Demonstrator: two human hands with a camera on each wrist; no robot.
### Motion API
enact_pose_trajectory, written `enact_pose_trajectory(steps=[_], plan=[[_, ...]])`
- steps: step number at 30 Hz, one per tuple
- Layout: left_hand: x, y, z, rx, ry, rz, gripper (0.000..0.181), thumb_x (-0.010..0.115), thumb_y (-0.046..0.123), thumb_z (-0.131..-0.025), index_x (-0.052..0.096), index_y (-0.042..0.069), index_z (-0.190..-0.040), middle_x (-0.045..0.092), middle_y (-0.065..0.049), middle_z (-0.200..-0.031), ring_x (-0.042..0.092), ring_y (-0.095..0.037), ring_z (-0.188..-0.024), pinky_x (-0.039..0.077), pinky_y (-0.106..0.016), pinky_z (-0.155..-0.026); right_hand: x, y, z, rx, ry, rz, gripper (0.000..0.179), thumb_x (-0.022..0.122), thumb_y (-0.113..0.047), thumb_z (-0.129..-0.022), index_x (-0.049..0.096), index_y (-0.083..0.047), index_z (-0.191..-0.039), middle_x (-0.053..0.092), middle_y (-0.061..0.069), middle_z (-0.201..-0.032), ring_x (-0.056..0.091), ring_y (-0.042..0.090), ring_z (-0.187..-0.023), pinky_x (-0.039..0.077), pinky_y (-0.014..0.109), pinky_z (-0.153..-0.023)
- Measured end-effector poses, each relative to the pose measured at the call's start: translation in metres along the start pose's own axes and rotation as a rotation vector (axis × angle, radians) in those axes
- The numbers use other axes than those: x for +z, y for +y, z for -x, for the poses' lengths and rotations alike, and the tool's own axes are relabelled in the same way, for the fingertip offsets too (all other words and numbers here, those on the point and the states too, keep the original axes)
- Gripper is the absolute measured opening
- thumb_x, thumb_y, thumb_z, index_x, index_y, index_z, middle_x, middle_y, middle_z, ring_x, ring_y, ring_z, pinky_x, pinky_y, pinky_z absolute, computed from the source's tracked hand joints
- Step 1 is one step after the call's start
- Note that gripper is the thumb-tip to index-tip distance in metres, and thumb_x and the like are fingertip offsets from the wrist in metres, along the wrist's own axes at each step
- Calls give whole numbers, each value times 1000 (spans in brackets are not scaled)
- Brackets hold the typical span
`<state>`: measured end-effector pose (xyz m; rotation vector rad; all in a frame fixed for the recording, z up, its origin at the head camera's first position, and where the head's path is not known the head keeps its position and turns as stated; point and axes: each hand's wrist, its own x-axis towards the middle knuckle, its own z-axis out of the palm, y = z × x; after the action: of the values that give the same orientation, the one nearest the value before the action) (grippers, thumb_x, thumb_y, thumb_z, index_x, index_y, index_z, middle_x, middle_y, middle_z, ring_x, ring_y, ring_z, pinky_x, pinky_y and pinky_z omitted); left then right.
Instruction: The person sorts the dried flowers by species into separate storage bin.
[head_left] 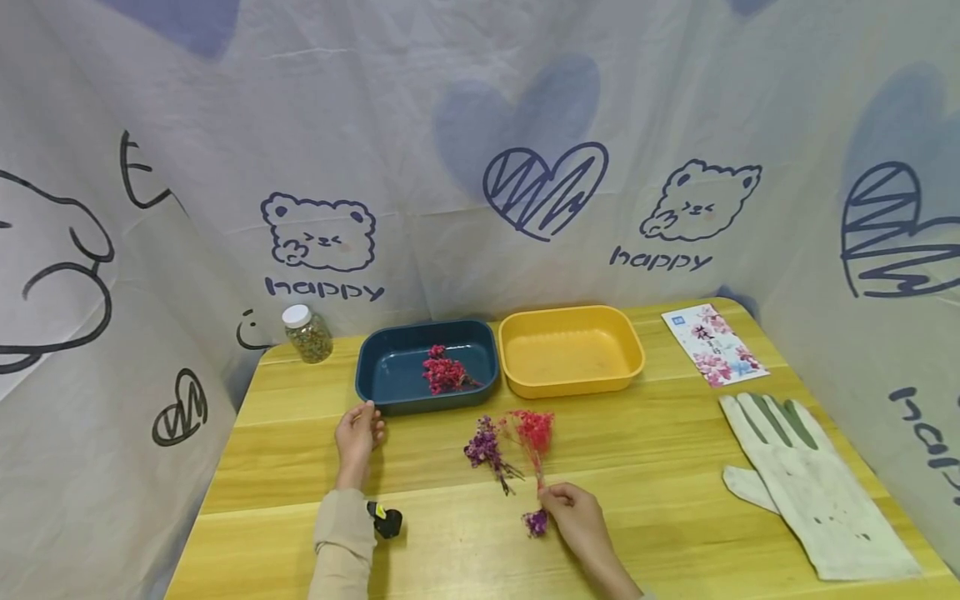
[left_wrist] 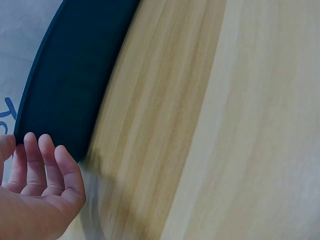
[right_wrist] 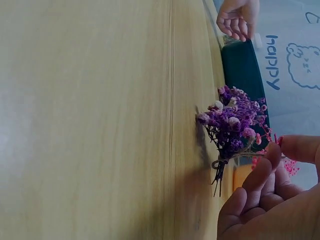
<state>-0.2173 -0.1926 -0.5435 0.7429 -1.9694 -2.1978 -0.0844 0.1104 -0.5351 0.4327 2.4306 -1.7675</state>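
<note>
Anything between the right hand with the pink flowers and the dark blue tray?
Yes, the purple flower bunch lies on the table between the right hand and the dark blue tray, near the tray's right end.

left grip (head_left: 357, 435) with bent fingers (left_wrist: 70, 172), right grip (head_left: 579, 521) pinching, thumb (right_wrist: 301, 148) against forefinger (right_wrist: 261, 175)

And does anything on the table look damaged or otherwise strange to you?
The white fabric glove with green patches, on the right of the yellow wood-grain table, has small dark marks standing out against its pale surface. Stains or holes, I cannot tell. Nothing else looks odd.
</note>
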Motion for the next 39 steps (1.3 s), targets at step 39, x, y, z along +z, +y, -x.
enact_pose_trajectory(steps=[39], plan=[[-2, -2, 0, 18, -7, 26, 44, 55, 30, -97, 45, -2, -125, 60, 1, -87, 57, -3, -67, 49, -16, -58, 3, -36, -35, -143, 1, -35, 19, 69, -20, -87, 69, -3, -96, 66, 3, -84, 57, 12, -75, 48, 22, -65]])
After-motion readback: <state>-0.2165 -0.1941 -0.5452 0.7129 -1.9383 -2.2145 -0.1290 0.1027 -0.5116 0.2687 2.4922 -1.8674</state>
